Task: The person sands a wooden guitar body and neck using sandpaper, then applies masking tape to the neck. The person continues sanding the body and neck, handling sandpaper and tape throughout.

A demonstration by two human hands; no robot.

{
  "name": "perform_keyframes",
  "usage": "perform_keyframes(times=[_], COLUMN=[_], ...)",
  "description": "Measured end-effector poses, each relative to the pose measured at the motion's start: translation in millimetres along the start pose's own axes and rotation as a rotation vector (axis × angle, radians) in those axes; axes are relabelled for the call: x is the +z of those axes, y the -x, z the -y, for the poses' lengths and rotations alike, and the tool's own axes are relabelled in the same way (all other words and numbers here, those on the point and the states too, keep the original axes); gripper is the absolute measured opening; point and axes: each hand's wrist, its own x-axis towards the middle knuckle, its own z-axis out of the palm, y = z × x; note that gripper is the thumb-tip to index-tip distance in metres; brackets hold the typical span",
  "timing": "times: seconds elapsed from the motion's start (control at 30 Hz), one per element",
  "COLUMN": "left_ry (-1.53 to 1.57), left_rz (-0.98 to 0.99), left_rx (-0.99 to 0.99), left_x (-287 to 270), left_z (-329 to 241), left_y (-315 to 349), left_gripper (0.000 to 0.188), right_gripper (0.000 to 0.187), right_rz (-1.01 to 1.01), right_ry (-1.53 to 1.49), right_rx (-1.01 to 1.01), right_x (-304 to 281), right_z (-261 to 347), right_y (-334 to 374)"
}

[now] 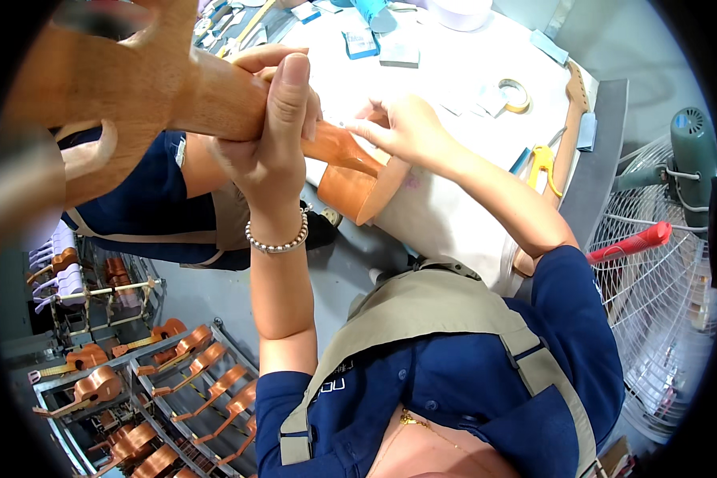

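A glossy brown wooden stringed instrument, ukulele- or guitar-like, slants across the upper left. Its broad end looms close and is cut off by the view's edge. My left hand wraps round its neck, thumb on top. Farther along, the neck meets an orange-brown rounded part near the table's edge. My right hand is beside that stretch, thumb and fingers drawn together. A tiny pale bit shows at its fingertips; I cannot make out what it is.
The white-covered table bears a tape roll, a yellow-handled tool, abrasive blocks and a guitar neck. A caged fan stands right. A co-worker is at left. Racks of small instruments stand lower left.
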Motion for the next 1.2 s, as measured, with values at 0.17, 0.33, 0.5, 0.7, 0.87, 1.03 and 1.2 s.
perform_keyframes(times=[0.17, 0.33, 0.5, 0.7, 0.87, 1.03, 1.2], left_ry=[-0.113, -0.074, 0.032, -0.389, -0.35, -0.075, 0.111], left_rz=[-0.021, -0.003, -0.086, -0.362, -0.514, -0.397, -0.361], left_rx=[-0.037, -0.039, -0.037, -0.173, -0.337, -0.343, -0.337], left_x=[3, -2, -10, -41, -63, -86, -100], left_z=[-5, -10, -15, -40, -35, -41, -50], left_y=[1, 3, 10, 46, 88, 113, 135], left_gripper=[0.014, 0.013, 0.018, 0.021, 0.021, 0.029, 0.021], right_gripper=[0.03, 0.03, 0.026, 0.047, 0.082, 0.088, 0.06], right_rz=[0.083, -0.099, -0.317, -0.324, -0.668, -0.76, -0.713], right_ry=[0.091, 0.202, -0.181, 0.36, 1.028, 0.793, 1.002], right_rx=[0.099, 0.036, 0.249, 0.598, 0.717, 0.953, 1.008], right_x=[-1, -3, -29, 2, -7, -34, -21], right_z=[-2, -29, -145, -147, -155, -184, -224], right_y=[-9, -31, -43, 82, 166, 175, 179])
